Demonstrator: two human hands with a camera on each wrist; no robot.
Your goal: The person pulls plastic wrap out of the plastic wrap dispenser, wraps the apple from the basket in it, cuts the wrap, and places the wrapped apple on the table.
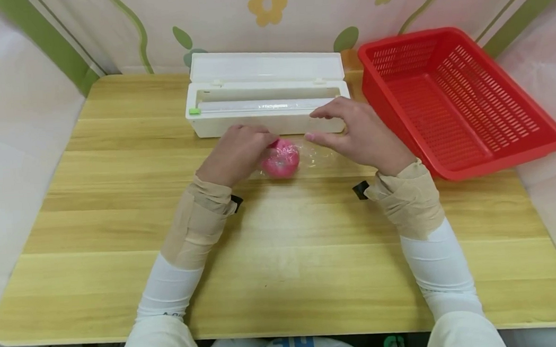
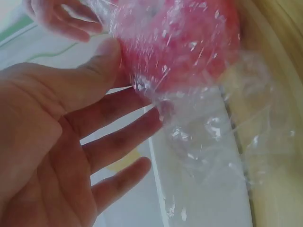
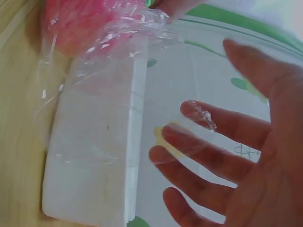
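Observation:
A red-pink apple (image 1: 281,158) sits on the table in front of a white cling film dispenser (image 1: 265,124), loosely covered in clear plastic film (image 3: 94,123). My left hand (image 1: 240,153) holds the apple's left side through the film, thumb and index finger against it. In the left wrist view, that hand's other fingers are spread apart. To the right of the apple, my right hand (image 1: 359,134) has its thumb and fingers apart. A loose edge of film lies by its index fingertip in the right wrist view. The dispenser's lid is raised, showing the film roll (image 1: 269,105) inside.
A red plastic basket (image 1: 455,176) stands at the right, close to my right hand and the dispenser's end. The wooden table (image 1: 284,279) extends toward me. Behind it hangs a white curtain (image 1: 230,17) with flowers.

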